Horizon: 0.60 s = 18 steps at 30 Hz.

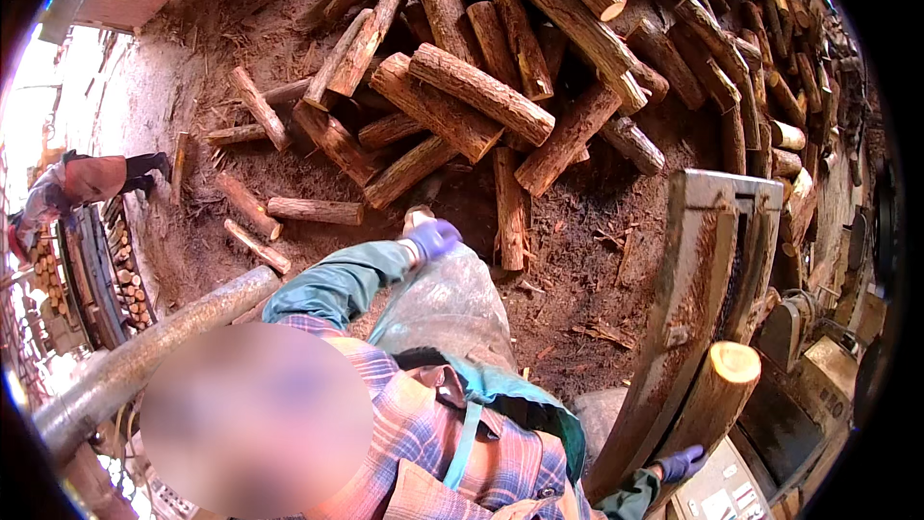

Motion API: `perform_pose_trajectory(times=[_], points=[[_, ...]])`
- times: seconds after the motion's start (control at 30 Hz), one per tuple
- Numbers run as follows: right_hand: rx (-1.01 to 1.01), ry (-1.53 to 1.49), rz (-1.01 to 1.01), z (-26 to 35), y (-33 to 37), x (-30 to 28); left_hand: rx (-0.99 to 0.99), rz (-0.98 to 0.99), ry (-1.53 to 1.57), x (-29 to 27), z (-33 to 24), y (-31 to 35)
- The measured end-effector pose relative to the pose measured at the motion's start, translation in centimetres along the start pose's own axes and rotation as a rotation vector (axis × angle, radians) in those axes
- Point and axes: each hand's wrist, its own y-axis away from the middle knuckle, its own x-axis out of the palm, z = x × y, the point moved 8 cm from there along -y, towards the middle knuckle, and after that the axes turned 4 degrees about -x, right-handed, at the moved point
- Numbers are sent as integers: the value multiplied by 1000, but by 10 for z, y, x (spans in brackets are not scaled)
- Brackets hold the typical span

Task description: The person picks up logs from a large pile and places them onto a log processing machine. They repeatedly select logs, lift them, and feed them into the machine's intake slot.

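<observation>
My right hand [681,463], in a purple glove, is wrapped against the lower side of a bark-covered log [701,403]. The log's pale cut end points away from me, and it lies along a long, worn, rust-stained machine frame [685,299] with a dark slot. My left hand [437,237], gloved in purple too, lies over my bent knee with its fingers laid flat and nothing visible in them. Nearest to it, beyond the knee, is a log [412,171] at the pile's near edge. Green sleeves cover both forearms.
A large heap of logs [481,96] spreads across the bark-littered ground ahead. More logs are stacked at the far right. A thick metal pipe [159,356] slants along the left. Another person [82,193] bends over at the far left, near stacked wood. Machinery [818,395] stands at the right.
</observation>
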Motion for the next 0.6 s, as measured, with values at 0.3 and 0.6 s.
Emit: perform_pose_trajectory(times=[0.3,0.6], points=[[189,-964,1334,517,363,174,-481,-366,-120,-221,188,-145],[1203,-748,1658,557,619,577,-180,-687,-32,-422,332,-345]])
